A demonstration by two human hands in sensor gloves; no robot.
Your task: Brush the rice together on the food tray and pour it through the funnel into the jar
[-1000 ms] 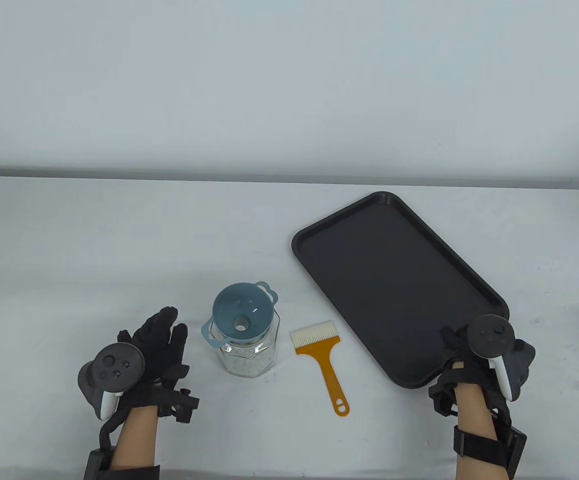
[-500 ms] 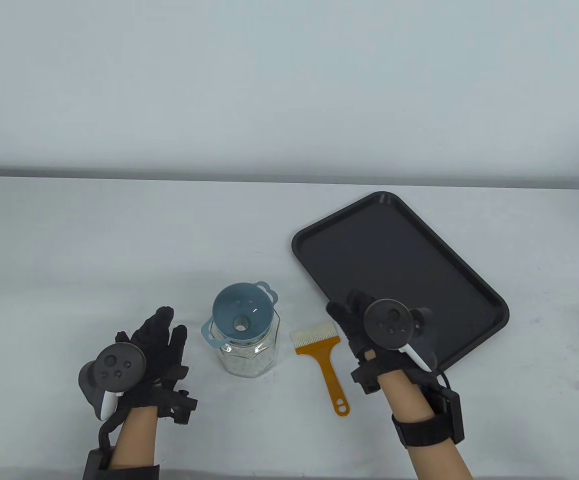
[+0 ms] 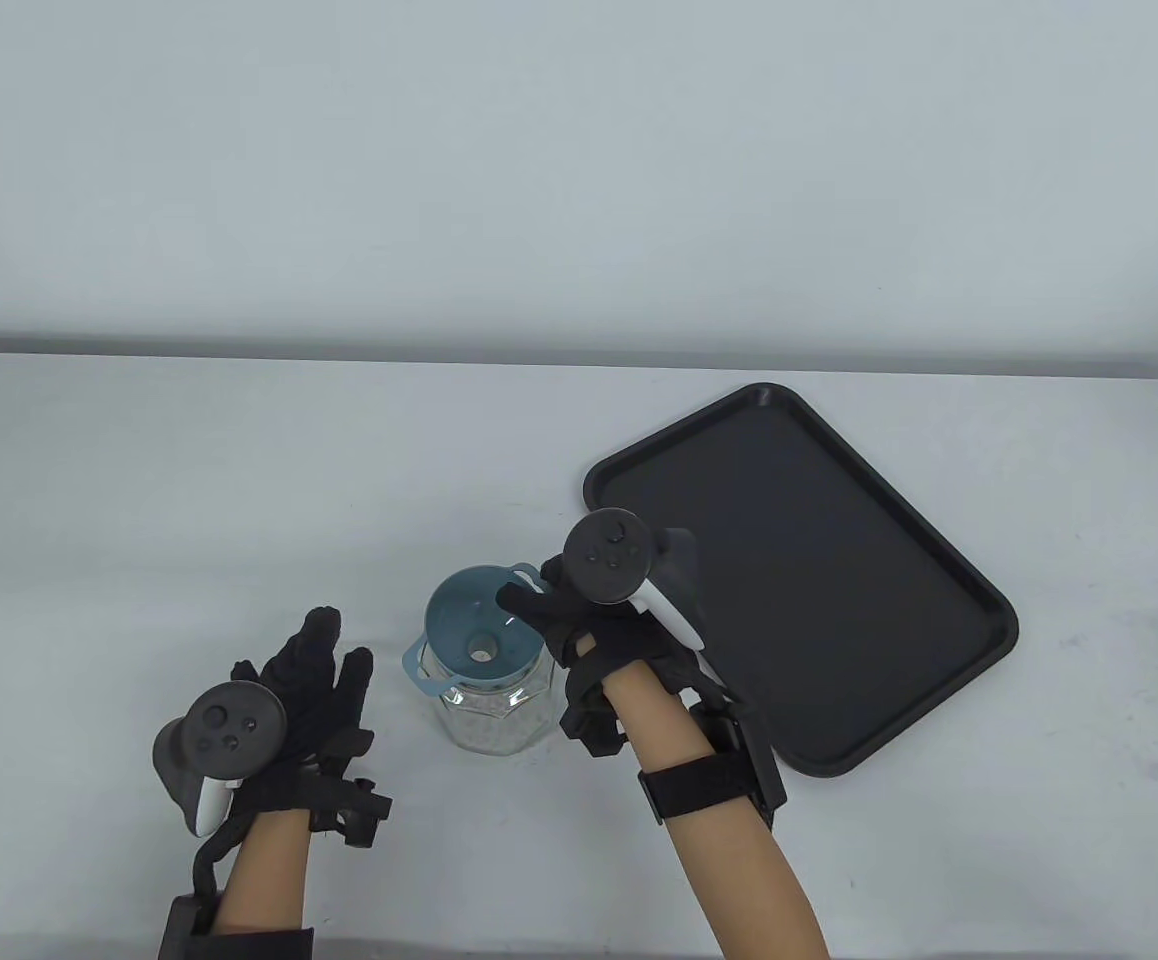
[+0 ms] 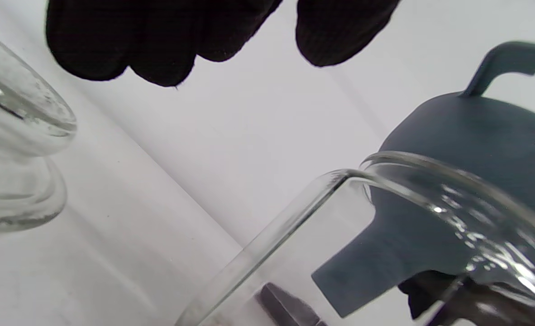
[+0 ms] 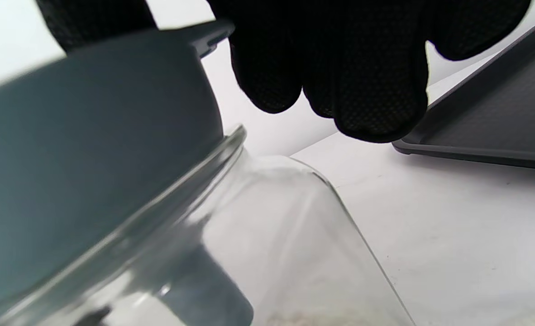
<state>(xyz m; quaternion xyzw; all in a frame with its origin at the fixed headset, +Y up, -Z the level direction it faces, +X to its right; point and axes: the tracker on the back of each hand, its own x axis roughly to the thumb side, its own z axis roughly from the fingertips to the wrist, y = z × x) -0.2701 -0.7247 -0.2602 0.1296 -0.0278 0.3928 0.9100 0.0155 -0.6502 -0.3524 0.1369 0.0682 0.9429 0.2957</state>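
Right hand point(image 3: 579, 620) moved onto funnel point(image 3: 484, 640) atop rice-holding jar point(image 3: 494, 715).

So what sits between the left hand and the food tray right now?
In the table view, the glass jar with the blue funnel in its mouth stands between the left hand and the food tray; the right hand reaches over the funnel's rim.

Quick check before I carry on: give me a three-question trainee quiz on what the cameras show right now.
1. True or false: the tray holds a heap of rice.
2. Multiple choice: the funnel sits in the mouth of A the tray, B the jar, C neither.
3. Fill in: the hand reaching over the funnel's rim is the ___ hand.

Key
1. False, its floor is bare.
2. B.
3. Right: the right hand.
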